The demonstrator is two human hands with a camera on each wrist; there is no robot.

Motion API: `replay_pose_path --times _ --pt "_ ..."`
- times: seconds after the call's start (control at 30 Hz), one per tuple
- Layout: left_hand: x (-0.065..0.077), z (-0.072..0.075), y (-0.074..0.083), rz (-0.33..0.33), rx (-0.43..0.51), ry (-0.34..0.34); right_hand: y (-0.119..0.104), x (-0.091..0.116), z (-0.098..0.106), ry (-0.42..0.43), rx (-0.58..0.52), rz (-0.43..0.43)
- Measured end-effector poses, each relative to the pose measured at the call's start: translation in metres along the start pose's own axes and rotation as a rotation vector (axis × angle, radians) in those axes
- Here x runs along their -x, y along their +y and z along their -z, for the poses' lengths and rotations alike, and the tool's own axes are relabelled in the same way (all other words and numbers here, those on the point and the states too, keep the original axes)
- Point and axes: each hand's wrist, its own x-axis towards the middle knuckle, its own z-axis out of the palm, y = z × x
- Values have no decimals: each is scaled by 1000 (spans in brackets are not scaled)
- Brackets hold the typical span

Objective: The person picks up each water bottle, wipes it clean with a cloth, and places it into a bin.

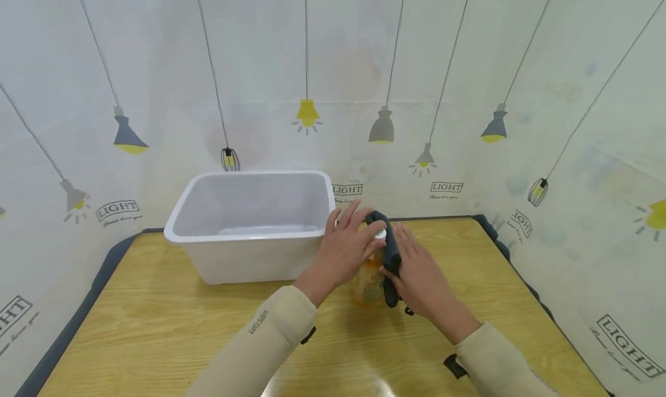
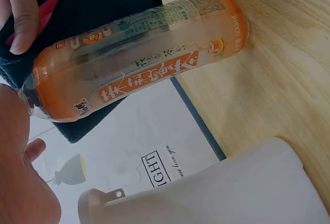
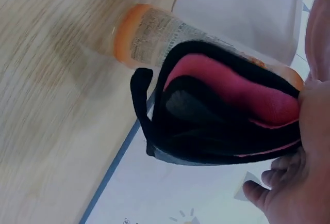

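A clear plastic drink bottle [image 2: 144, 53] with an orange label is upright, its base close over the wooden table. My left hand [image 1: 346, 244] holds it from above, fingers around the neck and white cap [image 1: 381, 234]. On the bottle's right side, my right hand [image 1: 418, 273] grips a dark, soft fabric piece [image 3: 198, 110] with a pink lining and a loop at one end. Its thumb [image 2: 25, 25] presses at the pink edge. The fabric lies right along the bottle and covers part of it in the right wrist view.
A deep white plastic tub [image 1: 250, 264] stands left of the bottle, near the back of the table [image 1: 171, 333]. Behind and at both sides rises a pale wall covering [image 1: 343, 56] printed with hanging lamps. Dark trim [image 1: 88, 293] runs along the table's edges.
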Motion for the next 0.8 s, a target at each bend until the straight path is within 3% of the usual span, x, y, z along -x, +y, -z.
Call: replay_pose_path --times 0.2,0.53,0.8 --pt "-1 0 0 -11 -24 33 -2 1 -5 -12 83 -38" --pt "0 -2 0 -23 -32 63 1 6 -18 -4 71 -49" --pt "1 -2 2 -18 -21 40 2 16 -49 -83 147 -41"
